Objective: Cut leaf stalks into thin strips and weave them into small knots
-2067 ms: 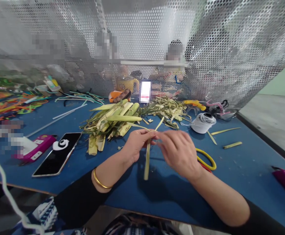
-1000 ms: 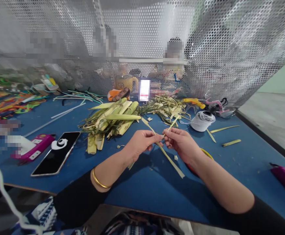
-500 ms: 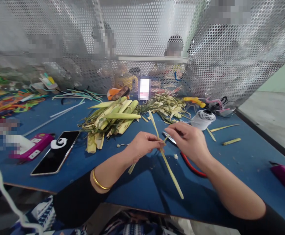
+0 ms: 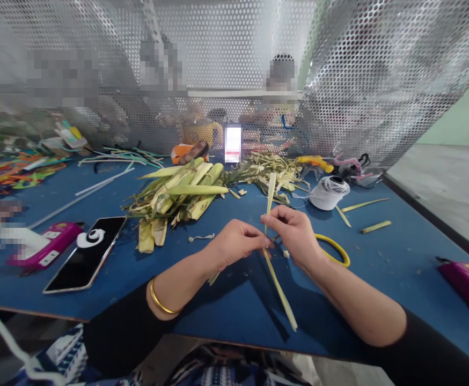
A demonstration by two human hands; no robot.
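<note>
A long pale-green leaf strip (image 4: 279,292) runs upright and slightly slanted between my two hands. My left hand (image 4: 236,244) pinches it near the middle with thumb and fingertips. Just above, my right hand (image 4: 293,228) grips the same strip between thumb and forefinger, close to the left fingertips. The strip's top end sticks up past both hands and its lower end hangs toward me. Under my right wrist lies a tool with a yellow loop handle (image 4: 346,257), the rest of it mostly hidden. A second leaf end (image 4: 213,279) shows below my left wrist.
A bundle of husk-like leaves (image 4: 196,187) and shredded scraps (image 4: 272,169) lie behind my hands. To the right stand a white thread spool (image 4: 326,195) and leaf pieces (image 4: 375,227). On the left are a phone (image 4: 92,260) and a purple power strip (image 4: 59,244). A perforated screen (image 4: 234,48) rises behind.
My right hand has come left from above the tool and now grips the strip above my left hand. The strip stands more upright. A yellow handle shows where a red one did.
</note>
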